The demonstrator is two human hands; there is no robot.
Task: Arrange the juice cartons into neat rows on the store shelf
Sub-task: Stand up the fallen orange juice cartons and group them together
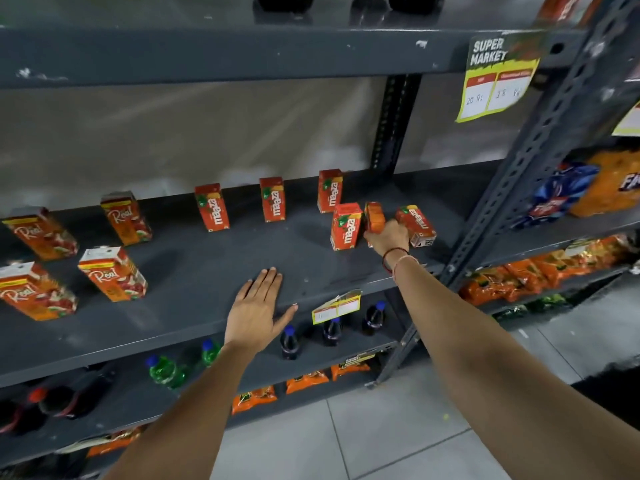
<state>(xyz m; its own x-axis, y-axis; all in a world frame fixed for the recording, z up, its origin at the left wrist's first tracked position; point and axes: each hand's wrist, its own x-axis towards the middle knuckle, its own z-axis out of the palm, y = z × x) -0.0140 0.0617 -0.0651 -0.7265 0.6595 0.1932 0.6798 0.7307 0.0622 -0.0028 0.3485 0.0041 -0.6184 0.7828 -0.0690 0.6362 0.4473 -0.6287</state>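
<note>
On the dark grey shelf (207, 271) stand small red Maaza cartons: three in a back row (212, 207), (273, 199), (330, 190) and two further front at the right (345, 226), (417, 225). My right hand (388, 237) is shut on another Maaza carton (374, 217), held between those two. Several larger Real cartons (114, 273) stand in two rows at the shelf's left. My left hand (258, 308) lies flat and open on the shelf's front edge, holding nothing.
A perforated upright post (533, 161) bounds the shelf on the right, with snack bags (588, 188) beyond it. A price tag (498, 77) hangs from the shelf above; another (336, 306) clips to the front edge. Bottles (289, 341) stand on the shelf below.
</note>
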